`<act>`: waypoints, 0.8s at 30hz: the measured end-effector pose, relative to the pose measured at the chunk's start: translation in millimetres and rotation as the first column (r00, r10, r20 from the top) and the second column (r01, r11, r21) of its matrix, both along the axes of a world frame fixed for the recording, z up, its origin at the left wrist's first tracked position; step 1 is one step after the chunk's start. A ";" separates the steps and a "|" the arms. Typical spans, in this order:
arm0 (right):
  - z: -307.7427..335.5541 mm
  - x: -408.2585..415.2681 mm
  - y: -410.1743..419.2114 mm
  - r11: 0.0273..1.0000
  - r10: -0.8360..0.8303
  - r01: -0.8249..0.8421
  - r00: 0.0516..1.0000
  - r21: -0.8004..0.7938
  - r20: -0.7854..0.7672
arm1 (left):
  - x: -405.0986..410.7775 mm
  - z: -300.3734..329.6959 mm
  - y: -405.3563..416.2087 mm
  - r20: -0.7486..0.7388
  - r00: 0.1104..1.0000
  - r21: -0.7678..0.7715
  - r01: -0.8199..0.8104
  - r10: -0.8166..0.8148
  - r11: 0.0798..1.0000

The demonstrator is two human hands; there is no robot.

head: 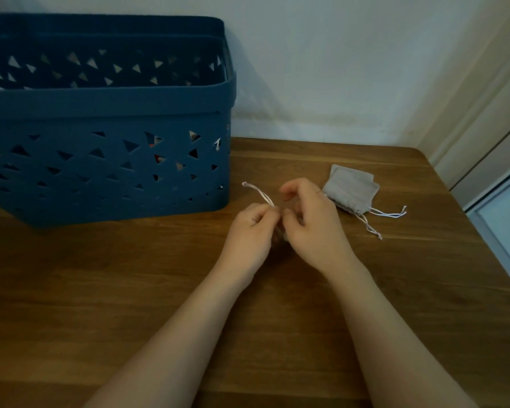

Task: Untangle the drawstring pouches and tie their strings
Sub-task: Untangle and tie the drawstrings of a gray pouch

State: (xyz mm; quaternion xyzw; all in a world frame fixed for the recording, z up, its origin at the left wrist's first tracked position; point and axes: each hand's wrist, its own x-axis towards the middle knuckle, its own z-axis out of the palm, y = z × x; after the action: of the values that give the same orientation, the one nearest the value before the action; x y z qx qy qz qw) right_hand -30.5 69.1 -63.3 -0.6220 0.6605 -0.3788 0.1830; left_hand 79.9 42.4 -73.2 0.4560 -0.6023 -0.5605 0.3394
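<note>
At lower frame the tabletop [277,319] is showing brown wood grain, smooth with a soft sheen. The basket [106,113] at upper left is looking like matt blue plastic; the pouches [349,189] at right of centre, grey cloth with white string.

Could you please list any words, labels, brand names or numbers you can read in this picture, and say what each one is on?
None: no readable text shows anywhere.
The blue basket carries only triangular cut-outs, no label.
The grey pouches on the wooden table show plain fabric, no print or tag.
The white string pinched by the left hand and the item under the right hand bear no markings.
</note>
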 end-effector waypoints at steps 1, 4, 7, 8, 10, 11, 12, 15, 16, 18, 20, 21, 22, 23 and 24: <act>0.3 0.9 0.3 1.000 0.004 -0.005 0.999 -0.024 -0.036 | 0.4 0.8 -0.1 -0.020 1.000 0.019 -0.014 0.014 1.000; 0.2 2.4 0.1 0.998 0.029 -0.032 0.998 -0.061 -0.052 | 3.3 1.5 -1.4 -0.068 0.997 0.069 -0.042 0.047 0.997; 0.6 1.3 0.3 0.999 0.023 -0.021 0.999 -0.041 0.032 | 5.8 2.5 -2.5 -0.092 0.994 0.089 -0.045 0.053 0.995; 0.9 1.1 0.6 0.999 0.011 -0.008 0.998 -0.040 0.069 | 6.2 2.1 -3.2 -0.084 0.995 0.079 -0.044 0.051 0.996; 1.6 0.2 1.0 0.999 -0.009 0.014 0.991 -0.043 0.130 | 7.6 1.9 -4.0 -0.083 0.996 0.074 -0.031 0.037 0.997; 2.2 -0.5 0.8 0.999 -0.021 0.027 0.987 -0.031 0.158 | 7.7 2.3 -3.7 -0.087 0.996 0.078 -0.011 0.018 0.997; 2.4 -1.6 0.3 0.999 -0.040 0.043 0.982 -0.009 0.185 | 7.3 2.8 -3.1 -0.087 0.996 0.076 0.015 -0.008 0.997; 1.8 -4.7 -1.5 0.995 -0.099 0.091 0.968 0.046 0.232 | 5.9 2.6 -3.5 0.018 0.997 -0.011 0.079 -0.079 0.997; 1.3 -5.2 -2.4 0.992 -0.117 0.106 0.967 0.061 0.225 | 6.0 2.0 -4.6 0.058 0.994 -0.032 0.091 -0.089 0.995; -0.1 -4.9 -3.7 0.988 -0.139 0.126 0.974 0.086 0.179 | 6.7 1.0 -6.3 0.111 0.989 -0.046 0.098 -0.092 0.994; -1.5 -3.6 -4.2 0.985 -0.154 0.141 0.979 0.100 0.137 | 7.3 -0.2 -7.3 0.197 0.978 -0.105 0.086 -0.064 0.991; -1.9 -3.1 -4.4 0.984 -0.160 0.147 0.980 0.102 0.123 | 7.3 -0.6 -7.2 0.258 0.965 -0.154 0.078 -0.036 0.985; -2.0 -2.9 -4.4 0.983 -0.162 0.151 0.981 0.105 0.105 | 7.0 -1.4 -7.0 0.318 0.948 -0.210 0.073 -0.003 0.975; -1.7 -3.2 -4.3 0.983 -0.157 0.148 0.984 0.110 0.083 | 6.6 -2.1 -6.9 0.367 0.930 -0.269 0.071 0.034 0.960; -1.0 -3.8 -4.1 0.983 -0.145 0.137 0.987 0.119 0.064 | 6.4 -3.3 -6.8 0.399 0.914 -0.328 0.066 0.074 0.942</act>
State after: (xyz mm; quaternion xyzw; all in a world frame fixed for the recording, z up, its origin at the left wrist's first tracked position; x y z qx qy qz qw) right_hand -34.3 65.0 -64.3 -0.5478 0.7165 -0.3746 0.2149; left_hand 86.3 35.6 -76.5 0.4991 -0.7448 -0.3426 0.2807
